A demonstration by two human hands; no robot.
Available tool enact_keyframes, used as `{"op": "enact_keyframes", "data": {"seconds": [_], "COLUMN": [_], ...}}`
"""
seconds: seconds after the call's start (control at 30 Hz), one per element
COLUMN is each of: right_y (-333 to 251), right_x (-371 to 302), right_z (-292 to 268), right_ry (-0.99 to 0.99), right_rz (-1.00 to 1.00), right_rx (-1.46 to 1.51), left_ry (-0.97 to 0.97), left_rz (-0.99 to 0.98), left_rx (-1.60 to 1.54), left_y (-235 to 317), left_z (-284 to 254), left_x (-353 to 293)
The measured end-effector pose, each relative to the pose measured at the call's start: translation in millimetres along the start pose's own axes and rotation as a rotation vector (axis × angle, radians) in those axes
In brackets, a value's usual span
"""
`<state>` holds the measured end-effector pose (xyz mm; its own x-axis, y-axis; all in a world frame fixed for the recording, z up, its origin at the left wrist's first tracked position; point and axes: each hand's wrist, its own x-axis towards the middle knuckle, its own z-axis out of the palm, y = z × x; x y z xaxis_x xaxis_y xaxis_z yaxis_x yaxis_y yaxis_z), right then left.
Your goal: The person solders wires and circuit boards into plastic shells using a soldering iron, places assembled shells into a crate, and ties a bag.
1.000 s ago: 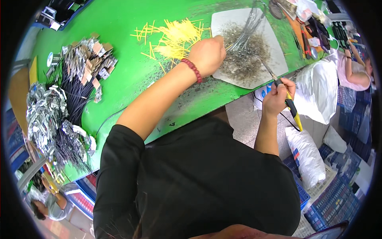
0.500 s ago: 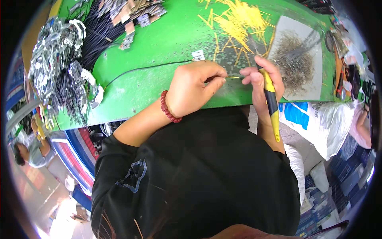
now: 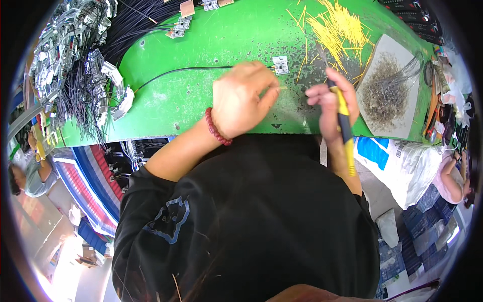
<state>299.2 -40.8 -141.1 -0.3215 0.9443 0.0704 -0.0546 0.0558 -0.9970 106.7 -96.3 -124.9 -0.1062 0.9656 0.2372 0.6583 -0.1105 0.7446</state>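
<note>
My left hand (image 3: 245,95), with a red bead bracelet at the wrist, pinches a thin yellow tube (image 3: 283,88) that is smeared by motion. A black cable (image 3: 176,70) passes behind this hand's knuckles. At its end a small white circuit board (image 3: 280,65) lies on the green table. To the right, my right hand (image 3: 336,103) grips a yellow-and-black soldering iron (image 3: 344,121), its handle end toward me and its metal shaft pointing away. The thumb and fingertips of that hand face the left hand, a short gap apart.
Loose yellow tubes (image 3: 342,30) lie heaped at the far right of the green table (image 3: 201,110). Beside them a pale board (image 3: 370,113) carries grey debris and dark wires. Bundled cables with metallic ends (image 3: 75,45) fill the left side. More boards (image 3: 181,26) lie at the far edge.
The view has shifted, so the tabletop things sit differently in it. My left hand has moved slightly relative to the circuit board, which now shows clear of the fingers. Both hands keep their holds.
</note>
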Motion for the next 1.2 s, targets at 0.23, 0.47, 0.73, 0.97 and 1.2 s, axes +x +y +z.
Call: {"op": "enact_keyframes", "data": {"seconds": [0.23, 0.47, 0.73, 0.97, 1.2], "right_y": [9.1, 24.2, 23.1, 22.3, 24.5], "right_x": [2.7, -2.7, -6.0, -6.7, -2.9], "right_z": [-17.2, -15.1, -21.4, -17.5, -17.7], "right_ry": [-0.008, 0.064, -0.046, -0.058, 0.045], "right_rz": [-0.084, -0.009, 0.015, 0.045, 0.012], "right_rx": [-0.179, 0.02, -0.071, -0.135, -0.02], "left_ry": [0.131, 0.112, 0.095, 0.096, 0.096], "left_rz": [0.11, 0.108, 0.104, 0.11, 0.111], "left_rx": [0.253, 0.266, 0.256, 0.242, 0.233], "left_y": [-27.5, -29.2, -27.9, -29.0, -26.4], "left_z": [18.0, 18.3, 18.6, 17.1, 16.5], "left_x": [8.7, 12.0, 11.0, 9.3, 15.3]}}
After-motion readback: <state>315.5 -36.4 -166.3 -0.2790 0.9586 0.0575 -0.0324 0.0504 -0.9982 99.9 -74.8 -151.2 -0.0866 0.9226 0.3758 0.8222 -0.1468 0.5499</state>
